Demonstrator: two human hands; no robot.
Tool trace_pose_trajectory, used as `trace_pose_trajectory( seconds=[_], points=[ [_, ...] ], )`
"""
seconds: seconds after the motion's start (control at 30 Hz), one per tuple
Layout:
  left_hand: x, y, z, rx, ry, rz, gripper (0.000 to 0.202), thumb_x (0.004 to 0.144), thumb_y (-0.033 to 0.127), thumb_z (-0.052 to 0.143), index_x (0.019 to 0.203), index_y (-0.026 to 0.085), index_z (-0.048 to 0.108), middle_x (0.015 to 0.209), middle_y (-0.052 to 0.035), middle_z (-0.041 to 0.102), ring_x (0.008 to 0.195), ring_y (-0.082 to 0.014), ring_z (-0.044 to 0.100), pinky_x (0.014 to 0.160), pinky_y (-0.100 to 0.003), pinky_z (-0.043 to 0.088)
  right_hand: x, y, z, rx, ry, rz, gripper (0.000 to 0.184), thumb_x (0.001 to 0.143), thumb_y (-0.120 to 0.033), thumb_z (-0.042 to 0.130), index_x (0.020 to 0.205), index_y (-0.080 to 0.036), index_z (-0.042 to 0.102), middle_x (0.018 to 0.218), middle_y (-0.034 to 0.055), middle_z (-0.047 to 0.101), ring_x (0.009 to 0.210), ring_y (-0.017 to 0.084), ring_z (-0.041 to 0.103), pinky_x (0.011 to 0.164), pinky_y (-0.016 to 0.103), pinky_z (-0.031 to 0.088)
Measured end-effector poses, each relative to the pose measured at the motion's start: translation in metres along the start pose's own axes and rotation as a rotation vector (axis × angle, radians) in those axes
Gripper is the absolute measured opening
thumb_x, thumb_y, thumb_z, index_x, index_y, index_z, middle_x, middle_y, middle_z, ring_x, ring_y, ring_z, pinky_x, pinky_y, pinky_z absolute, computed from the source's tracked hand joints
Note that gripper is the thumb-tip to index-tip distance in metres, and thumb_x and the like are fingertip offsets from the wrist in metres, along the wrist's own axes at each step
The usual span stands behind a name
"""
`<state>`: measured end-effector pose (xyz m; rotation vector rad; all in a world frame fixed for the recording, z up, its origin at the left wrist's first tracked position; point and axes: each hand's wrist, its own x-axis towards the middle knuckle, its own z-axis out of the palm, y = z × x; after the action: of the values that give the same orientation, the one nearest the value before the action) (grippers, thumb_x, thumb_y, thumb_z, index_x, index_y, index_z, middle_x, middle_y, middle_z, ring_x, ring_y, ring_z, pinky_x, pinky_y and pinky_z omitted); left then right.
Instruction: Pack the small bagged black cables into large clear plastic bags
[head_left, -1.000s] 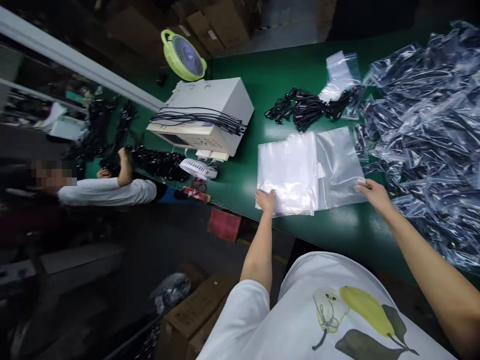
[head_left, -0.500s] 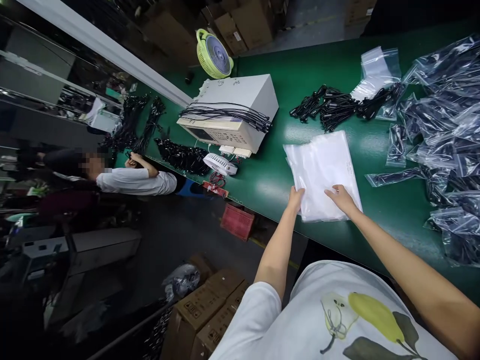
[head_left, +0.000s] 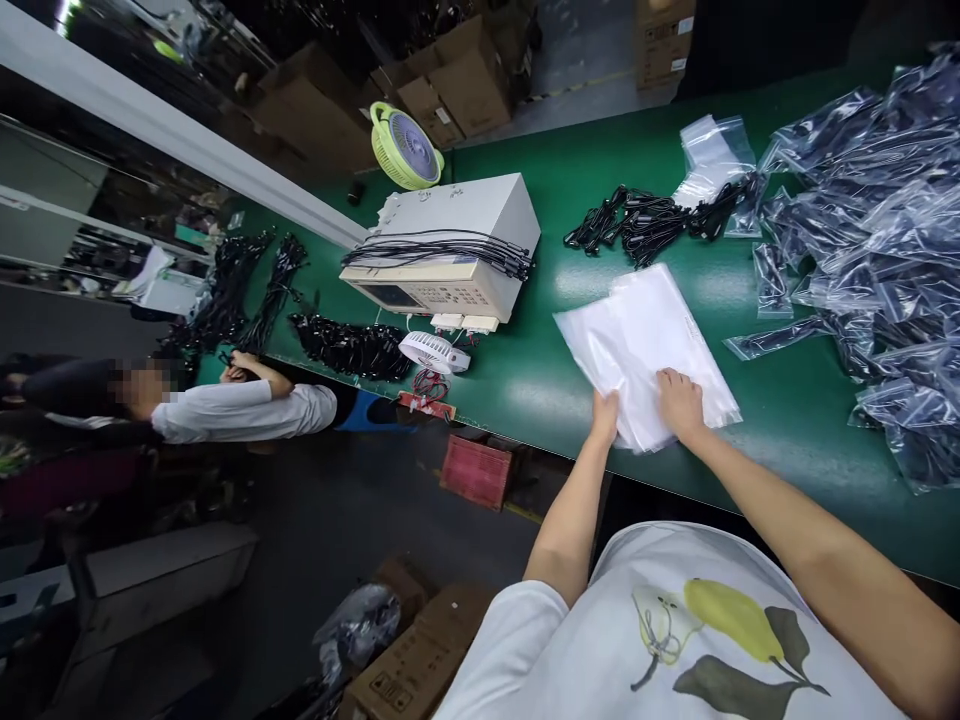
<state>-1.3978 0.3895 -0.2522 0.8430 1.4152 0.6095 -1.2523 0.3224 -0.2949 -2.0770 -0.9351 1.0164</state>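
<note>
Bag stack [head_left: 645, 335] is pinched by left hand [head_left: 604, 415], pressed under flat right hand [head_left: 680, 403], at the table [head_left: 787, 445] edge; bare green is left before bagged cables [head_left: 885, 230].

The stack of bags [head_left: 645, 340] is thin clear plastic film, smooth, milky where layers overlap, with a soft sheen. The desk [head_left: 787, 430] under it has a smooth green covering, semi-matt, with pale glare patches. At two o'clock from the stack, the heap of filled bags [head_left: 885, 230] is glossy, crinkled clear plastic. At twelve o'clock the loose cables [head_left: 637, 220] look matt black and rubbery. At ten o'clock the cream machine case [head_left: 465, 215] is smooth and matt; beyond it the fan [head_left: 405, 148] is shiny lime-green plastic. The boxes [head_left: 457, 85] at eleven o'clock are dull brown cardboard. The shirt [head_left: 675, 640] at six o'clock is matt white cloth.
</note>
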Motion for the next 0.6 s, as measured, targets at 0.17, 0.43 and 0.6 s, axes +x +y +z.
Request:
trace_pose_trajectory(
  seconds=[0.17,0.43,0.6],
  points=[
    [-0.029,0.072,-0.061,-0.094,0.123,0.062,0.047,0.082,0.036,0.068,0.122,0.019,0.051,0.113,-0.0097,0.067,0.094,-0.0197,0.067,0.089,-0.036,0.054,0.026,0.009,-0.03,0.214,0.022,0.193,0.042,0.083,-0.034,0.045,0.113,-0.015,0.067,0.104,0.0112,0.071,0.092,0.026,0.063,0.081,0.036,0.051],
    [-0.107,0.236,-0.082,0.451,0.144,0.616,0.029,0.089,0.035,0.062,0.114,0.023,0.056,0.102,-0.0015,0.063,0.094,-0.0174,0.063,0.09,-0.03,0.051,-0.032,0.005,0.018,0.442,-0.3,0.225,0.029,0.074,-0.029,0.064,0.1,-0.019,0.071,0.076,0.0008,0.072,0.07,0.017,0.064,0.065,0.026,0.051],
    [-0.081,0.193,0.019,0.895,-0.139,0.599,0.031,0.086,0.019,0.06,0.116,0.022,0.061,0.11,-0.0072,0.066,0.11,-0.0254,0.063,0.103,-0.038,0.045,-0.076,0.048,-0.007,0.401,-0.419,0.213,0.026,0.078,-0.025,0.063,0.102,-0.017,0.071,0.08,0.0029,0.074,0.069,0.017,0.068,0.069,0.029,0.053]
  ],
)
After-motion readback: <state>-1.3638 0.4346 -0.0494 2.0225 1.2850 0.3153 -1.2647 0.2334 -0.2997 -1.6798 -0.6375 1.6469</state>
